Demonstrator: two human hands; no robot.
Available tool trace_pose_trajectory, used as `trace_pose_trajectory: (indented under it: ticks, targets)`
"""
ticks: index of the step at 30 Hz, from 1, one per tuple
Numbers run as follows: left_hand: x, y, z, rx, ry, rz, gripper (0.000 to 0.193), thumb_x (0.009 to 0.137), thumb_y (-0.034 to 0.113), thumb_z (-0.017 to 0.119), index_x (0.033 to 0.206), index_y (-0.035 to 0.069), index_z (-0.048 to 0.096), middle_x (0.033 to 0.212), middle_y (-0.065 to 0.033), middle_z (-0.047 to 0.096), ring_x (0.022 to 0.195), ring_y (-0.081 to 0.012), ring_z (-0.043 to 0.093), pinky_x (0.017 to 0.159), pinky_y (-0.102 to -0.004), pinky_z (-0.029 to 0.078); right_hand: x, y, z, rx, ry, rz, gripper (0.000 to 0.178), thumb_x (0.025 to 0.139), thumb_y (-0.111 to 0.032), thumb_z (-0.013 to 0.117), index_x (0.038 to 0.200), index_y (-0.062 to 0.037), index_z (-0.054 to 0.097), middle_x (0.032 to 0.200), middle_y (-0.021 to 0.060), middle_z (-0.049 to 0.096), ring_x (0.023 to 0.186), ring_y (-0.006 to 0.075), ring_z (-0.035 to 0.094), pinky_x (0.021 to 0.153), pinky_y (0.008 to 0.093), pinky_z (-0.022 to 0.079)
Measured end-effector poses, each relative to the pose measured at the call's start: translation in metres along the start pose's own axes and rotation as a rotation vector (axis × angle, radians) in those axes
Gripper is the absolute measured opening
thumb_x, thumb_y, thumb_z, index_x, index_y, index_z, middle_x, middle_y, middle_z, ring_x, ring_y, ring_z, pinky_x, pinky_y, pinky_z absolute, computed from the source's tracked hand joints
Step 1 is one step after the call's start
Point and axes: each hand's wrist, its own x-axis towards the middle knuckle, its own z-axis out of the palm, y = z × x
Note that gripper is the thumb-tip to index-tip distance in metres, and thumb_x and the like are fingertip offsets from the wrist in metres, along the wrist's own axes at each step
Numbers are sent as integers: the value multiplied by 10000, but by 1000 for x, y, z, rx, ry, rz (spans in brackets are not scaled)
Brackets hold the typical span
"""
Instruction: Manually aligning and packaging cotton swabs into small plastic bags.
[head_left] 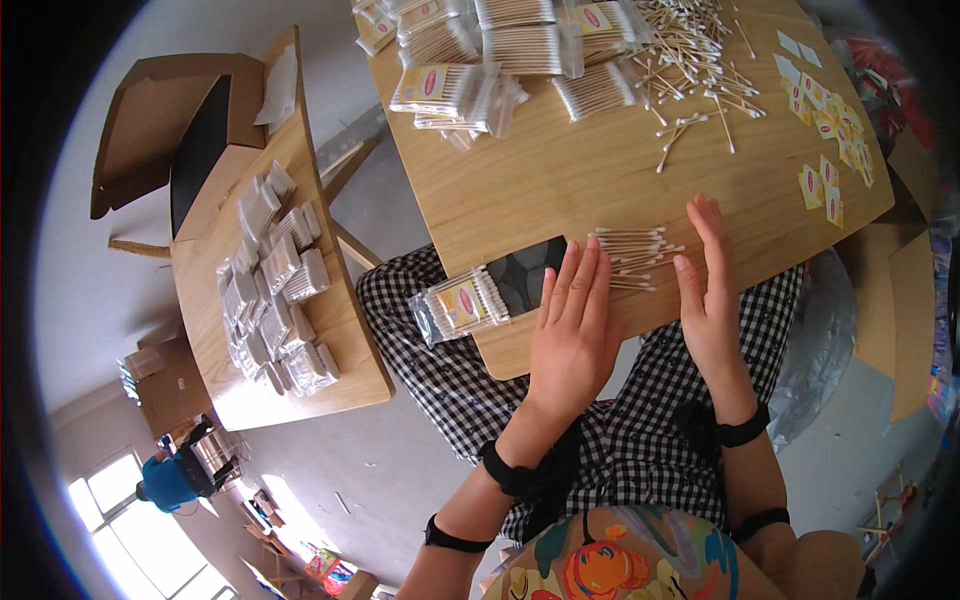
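A small row of cotton swabs (632, 250) lies on the wooden table close to me, between my two hands. My left hand (575, 345) is stretched flat, its fingers together at the left ends of the swabs. On the other side my right hand (712, 310) stands edge-on with straight fingers and thumb apart, near the right ends. Neither hand grips anything. Left of my left hand, a clear bag of cotton swabs with a yellow card (462, 303) lies at the table's edge, beside a dark patterned pad (528, 275) partly covered by my fingers.
Filled swab bags (440, 85) are piled at the table's far side, next to a heap of loose swabs (690, 50). Yellow cards (830, 115) lie scattered at right. A second table (345, 350) holds more bags (275, 290) and an open cardboard box (235, 100). Another person (175, 480) is far left.
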Motion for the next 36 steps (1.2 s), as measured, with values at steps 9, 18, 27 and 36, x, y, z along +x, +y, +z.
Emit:
trace_pose_trajectory:
  ticks: [9,18,27,36]
  targets:
    - [7,17,17,231,-123,64,979,839,509,708,1549,-35,310,1635,-193,294,1535,-339,242,1224,-545,195,2,8,-4,-84,15,-43,362,979,9,548,1339,-24,541,1423,174,529,1398,363,445,1134,464,385]
    - [27,23,31,359,-89,5,1126,773,724,605,1500,-101,364,1612,-253,305,1525,-373,247,1221,-530,226,6,8,-3,-100,20,-7,390,957,42,547,1341,-24,535,1436,181,516,1415,370,425,1147,463,372]
    - [22,23,35,367,-81,0,1112,780,717,615,1500,-94,373,1608,-246,318,1527,-371,246,1221,-536,223,6,11,-1,-60,20,-23,392,961,59,524,1344,-22,527,1450,178,509,1430,372,410,1152,463,370]
    - [30,20,35,353,-60,-3,1100,815,704,596,1523,-91,321,1619,-240,298,1534,-370,224,1221,-549,209,4,14,0,36,33,0,354,1000,18,499,1351,-15,531,1448,176,522,1431,348,422,1163,445,361]
